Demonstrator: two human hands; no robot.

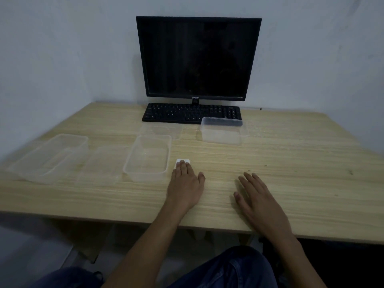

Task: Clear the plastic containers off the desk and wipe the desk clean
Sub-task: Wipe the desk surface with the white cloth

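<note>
Seen from above, a wide light-wood desk [291,163] fills the view, set against a pale wall. At its far edge stands a dark monitor [197,57] with a black keyboard [187,113] in front of it. Clear plastic containers are spread across the desk's left and middle: a large one [52,159] at far left, a flat lid [101,165] beside it, a deep tub [148,157] near the centre, another flat lid [161,130] behind that tub, and a tub [221,130] touching the keyboard's right end. The left hand [186,187] lies flat just right of the deep tub, its straight fingers pressing on a small white cloth [182,161]. The right hand [259,198] rests open on bare wood, fingers spread, holding nothing, well apart from every container.
</note>
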